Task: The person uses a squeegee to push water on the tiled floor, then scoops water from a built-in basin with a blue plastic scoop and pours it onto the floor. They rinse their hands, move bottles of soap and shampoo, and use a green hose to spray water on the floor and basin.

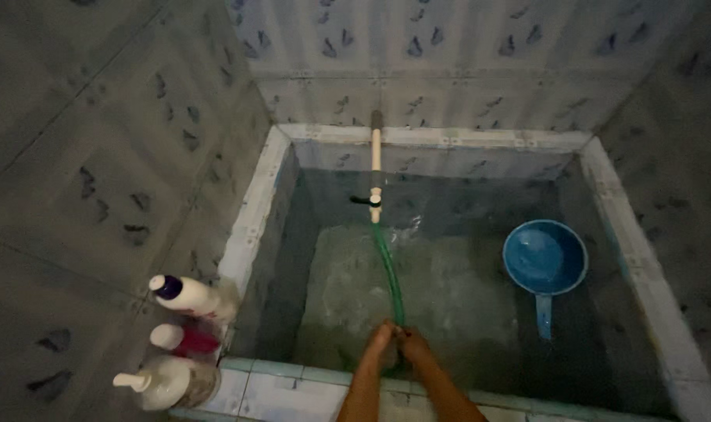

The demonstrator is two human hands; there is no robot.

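Both hands meet low in a tiled water tank point(255, 205), just inside its near rim. The left hand point(380, 341) and the right hand point(412, 344) are pressed together, fingers curled around the lower end of a thin green rubber hose point(388, 273); how tightly each one grips is hard to tell in the dim light. The hose climbs from the hands toward the far wall of the tank, where it joins a pale upright pipe with a small dark tap handle point(375, 184).

To the right of the hose, a round blue plastic dipper with a short handle point(544, 262) sits in the tank, well apart from the hands. At the tank's near left corner three bottles crowd the ledge: a white bottle with a dark purple cap point(187, 295), a pink-and-white bottle point(182, 338) and a cream pump bottle point(166, 382).

Patterned grey tiles cover the surrounding walls. The forearms are cut off by the bottom edge, and the hose end is hidden behind the hands.
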